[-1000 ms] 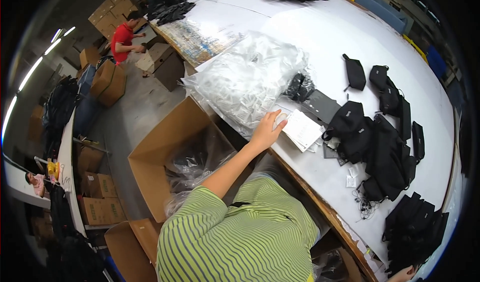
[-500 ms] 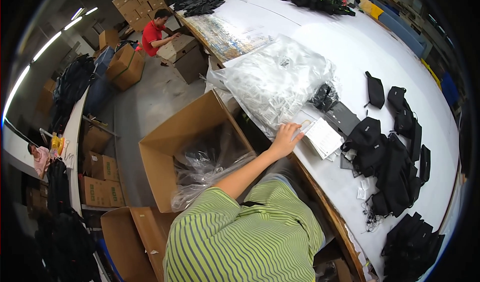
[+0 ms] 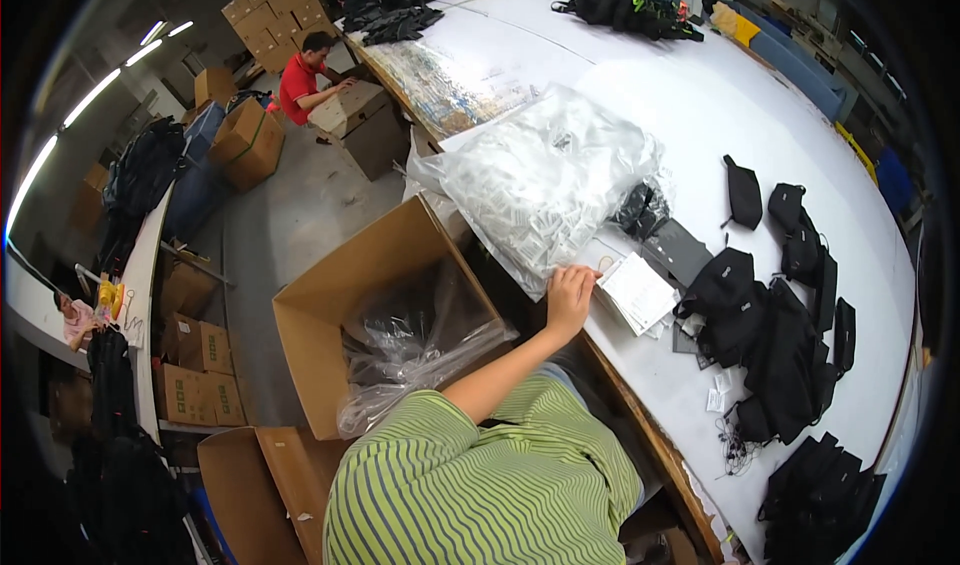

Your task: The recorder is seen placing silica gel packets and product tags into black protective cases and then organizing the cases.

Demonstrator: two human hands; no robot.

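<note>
My left hand (image 3: 569,298) rests at the near edge of the white table, its fingers slightly bent and apart, with nothing visible in them. Just right of the fingertips lies a stack of white printed cards (image 3: 637,293), with a loop of string at its top. A large clear plastic bag (image 3: 560,175) full of small white pieces lies beyond the hand, its lower corner close to my fingers. Behind the cards is a dark grey flat sheet (image 3: 677,253), beside a black crinkled plastic bundle (image 3: 641,210). My right hand is out of sight.
An open cardboard box (image 3: 310,335) lined with clear plastic stands left of the table. Black fabric pouches (image 3: 765,365) lie on the right, with black backpacks (image 3: 632,0) at the far end. A person in red (image 3: 300,85) bends over a carton (image 3: 352,110).
My left hand has drawn back slightly from the cards toward the table edge, and its fingers are less stretched. The whole view has shifted a little.
</note>
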